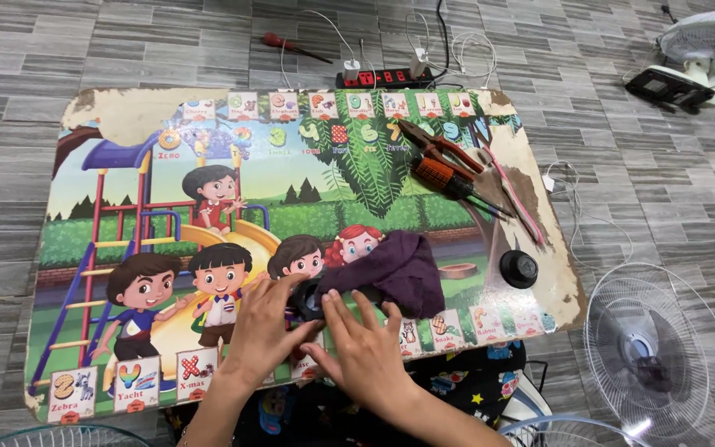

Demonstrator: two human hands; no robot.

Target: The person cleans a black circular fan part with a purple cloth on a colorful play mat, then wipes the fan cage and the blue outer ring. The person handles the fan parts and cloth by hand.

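1. My left hand (268, 327) lies flat, fingers spread, touching a black round part (306, 300) at the table's (126, 116) six o'clock edge; it clasps nothing.
2. My right hand (363, 348) rests open beside it, fingertips on the purple cloth (399, 266).
3. Pliers (444, 153) and a black knob (519, 268) lie toward two and three o'clock.
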